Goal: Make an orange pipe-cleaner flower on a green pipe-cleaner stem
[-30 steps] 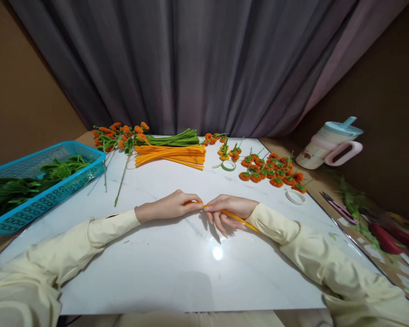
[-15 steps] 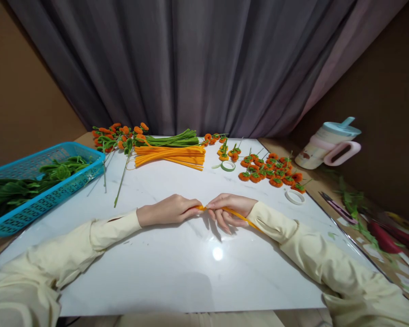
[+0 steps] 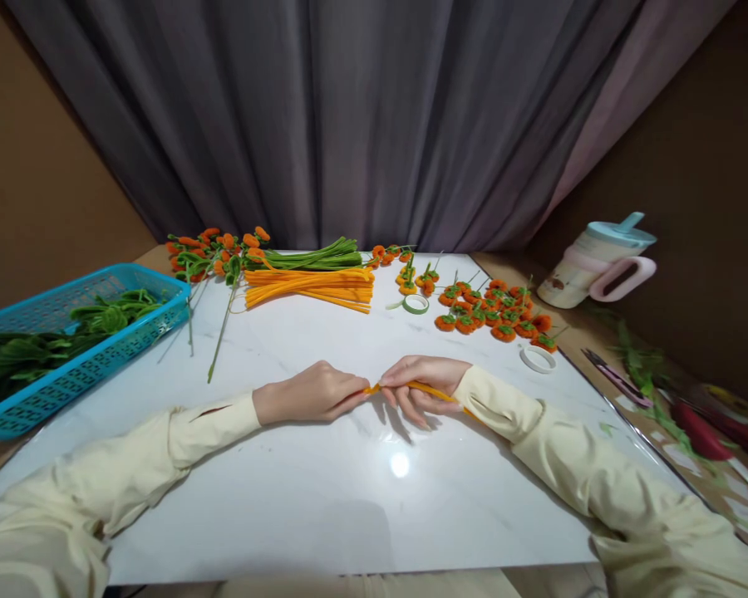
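An orange pipe cleaner [image 3: 433,390] runs between my two hands above the middle of the white tabletop. My left hand [image 3: 315,392] is closed, its fingertips pinching the left end of the pipe cleaner. Thumb and forefinger of my right hand [image 3: 424,386] grip it a little further along, while the other fingers hang loosely curled below. The rest of the strand passes over my right palm toward the sleeve. Beyond my hands lies a bundle of orange pipe cleaners [image 3: 312,289], with green pipe cleaners [image 3: 317,256] behind it.
A blue basket [image 3: 100,353] of green leaves stands at left. Orange flowers on stems [image 3: 218,249] lie behind it. Small orange pieces with green tops [image 3: 504,314] sit right, near tape rolls [image 3: 415,304]. A tumbler [image 3: 592,262], snips [image 3: 617,378] and red-handled scissors [image 3: 701,432] are further right.
My left hand has rolled slightly, its knuckles turning, and sits marginally lower. The pipe cleaner stays pinched between both hands. My right hand has barely moved, and the view has shifted a little.
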Demonstrator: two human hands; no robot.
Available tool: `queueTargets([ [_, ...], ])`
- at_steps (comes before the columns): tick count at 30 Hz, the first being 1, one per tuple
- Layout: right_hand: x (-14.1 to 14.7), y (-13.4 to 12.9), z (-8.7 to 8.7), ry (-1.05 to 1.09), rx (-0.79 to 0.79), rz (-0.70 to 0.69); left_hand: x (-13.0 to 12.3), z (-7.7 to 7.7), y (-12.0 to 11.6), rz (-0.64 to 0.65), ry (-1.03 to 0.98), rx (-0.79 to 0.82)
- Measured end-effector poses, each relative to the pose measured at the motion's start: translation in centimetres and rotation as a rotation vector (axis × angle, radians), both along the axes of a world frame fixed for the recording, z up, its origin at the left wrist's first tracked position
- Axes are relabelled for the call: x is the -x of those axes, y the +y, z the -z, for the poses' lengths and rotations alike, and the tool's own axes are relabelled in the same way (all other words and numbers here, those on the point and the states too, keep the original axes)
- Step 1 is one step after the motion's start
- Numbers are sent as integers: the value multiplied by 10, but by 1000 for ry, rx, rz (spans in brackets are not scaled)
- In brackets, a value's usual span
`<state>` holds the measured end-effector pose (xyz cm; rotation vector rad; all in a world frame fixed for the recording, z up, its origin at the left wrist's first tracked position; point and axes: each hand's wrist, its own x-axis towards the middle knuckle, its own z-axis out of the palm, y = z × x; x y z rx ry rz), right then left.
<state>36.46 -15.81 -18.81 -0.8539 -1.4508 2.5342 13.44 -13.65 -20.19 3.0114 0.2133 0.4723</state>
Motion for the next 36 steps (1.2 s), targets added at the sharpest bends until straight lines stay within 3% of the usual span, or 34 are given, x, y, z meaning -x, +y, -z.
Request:
queueTargets([
  [6, -3, 2, -8, -40, -11, -58, 2, -1, 2, 49, 6, -79],
  [13, -7, 7, 5, -1, -14, -52, 2, 2, 5, 96, -1, -233],
  [21, 1, 0, 2, 0, -69, -14, 0, 1, 4, 130, -199, -181],
  [36, 15, -13, -4, -11, -104, 61, 2, 2, 4, 174, -360, -277],
])
